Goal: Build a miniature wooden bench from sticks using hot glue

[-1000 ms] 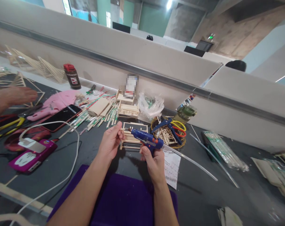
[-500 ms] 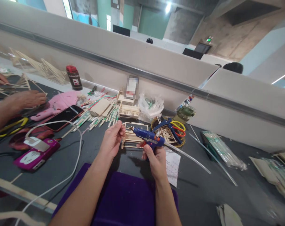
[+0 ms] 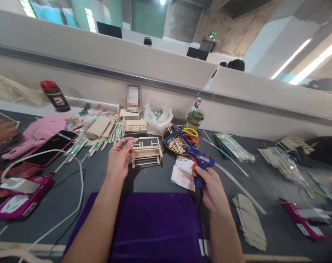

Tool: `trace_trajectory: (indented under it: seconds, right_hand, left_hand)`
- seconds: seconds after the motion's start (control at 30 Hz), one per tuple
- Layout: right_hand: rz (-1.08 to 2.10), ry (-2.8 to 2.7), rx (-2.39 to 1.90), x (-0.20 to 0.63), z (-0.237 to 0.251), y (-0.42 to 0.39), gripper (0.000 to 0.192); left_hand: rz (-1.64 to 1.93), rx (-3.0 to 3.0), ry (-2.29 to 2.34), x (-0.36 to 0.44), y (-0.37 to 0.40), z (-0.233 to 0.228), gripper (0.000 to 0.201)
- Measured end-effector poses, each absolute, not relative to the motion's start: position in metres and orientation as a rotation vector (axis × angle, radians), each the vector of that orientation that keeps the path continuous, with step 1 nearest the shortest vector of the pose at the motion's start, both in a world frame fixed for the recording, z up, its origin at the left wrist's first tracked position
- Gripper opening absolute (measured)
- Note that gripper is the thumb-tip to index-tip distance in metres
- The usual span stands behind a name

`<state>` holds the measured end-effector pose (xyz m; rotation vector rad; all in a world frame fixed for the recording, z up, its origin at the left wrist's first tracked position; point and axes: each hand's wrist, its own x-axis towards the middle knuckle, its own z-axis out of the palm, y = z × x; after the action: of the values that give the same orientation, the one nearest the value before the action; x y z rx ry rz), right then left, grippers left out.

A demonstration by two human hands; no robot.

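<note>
We see a small wooden stick [image 3: 129, 138] pinched between the thumb and fingers of the left hand [image 3: 119, 157], held just above the desk [image 3: 144, 179] at the upper left corner of a little stick-built model [image 3: 146, 151], which stands at the hand's 3 o'clock. The right hand [image 3: 212, 185] has its fingers closed around the grip of a blue glue gun [image 3: 200, 163], its nozzle pointing toward 10 o'clock and well apart from the model; a clear glue stick [image 3: 238, 186] trails out of its back toward 4 o'clock. Under the gun lies a folded white paper [image 3: 181, 173]. At the model's 1 o'clock sits a round basket [image 3: 177, 143] of sticks with a 2nd blue gun and coloured scissors on it. At 11 o'clock stands another wooden model [image 3: 134, 125], beside loose sticks [image 3: 100, 133]. A purple cloth [image 3: 155, 226] lies at 6 o'clock under both forearms. At 9 o'clock are a black phone [image 3: 51, 146] and a white cable [image 3: 72, 182]; another person's hand [image 3: 1, 129] shows at the far left edge.
</note>
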<state>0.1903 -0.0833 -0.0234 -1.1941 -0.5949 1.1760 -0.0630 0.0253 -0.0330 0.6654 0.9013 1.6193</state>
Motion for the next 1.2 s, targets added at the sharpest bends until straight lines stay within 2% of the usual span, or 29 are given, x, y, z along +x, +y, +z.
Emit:
trace_trajectory:
  seconds: [0.2,0.33,0.43,0.53,0.6,0.63,0.73,0.83,1.1,1.2]
  right_hand:
    - [1.207,-0.532,-1.361,0.233,-0.064,-0.103,0.036]
    - [1.227,-0.555,-1.471,0.240,-0.084,-0.100,0.040]
    - [1.026,-0.849,-1.770,0.247,-0.084,-0.102,0.039]
    - [0.603,-1.186,-2.082,0.249,-0.065,-0.102,0.031]
    - [0.400,-1.284,-2.019,0.239,-0.042,-0.091,0.032]
    - [0.395,-1.320,-1.914,0.230,-0.028,-0.080,0.034]
    - [0.503,-1.443,-1.575,0.192,0.013,-0.036,0.030]
    - [0.561,-1.483,-1.320,0.156,0.033,0.013,0.025]
    - [0.461,-1.706,-1.472,0.118,0.006,0.070,0.018]
    - [0.547,-1.721,-1.418,0.112,-0.002,0.079,0.016]
  left_hand:
    - [1.673,0.842,0.984,-0.055,0.027,-0.034,0.027]
    - [1.587,1.041,1.089,-0.056,0.032,-0.026,0.024]
    - [1.453,1.200,1.113,-0.057,0.043,-0.014,0.022]
    - [1.357,1.327,1.124,-0.057,0.058,-0.003,0.021]
    - [1.306,1.399,1.127,-0.055,0.068,0.001,0.016]
    - [1.289,1.431,1.119,-0.054,0.072,0.001,0.014]
    - [1.241,1.480,1.071,-0.052,0.081,-0.005,0.012]
    - [1.191,1.463,1.058,-0.052,0.087,-0.014,0.013]
    - [1.093,1.432,1.145,-0.055,0.105,-0.025,0.005]
    - [1.061,1.435,1.129,-0.057,0.108,-0.027,0.008]
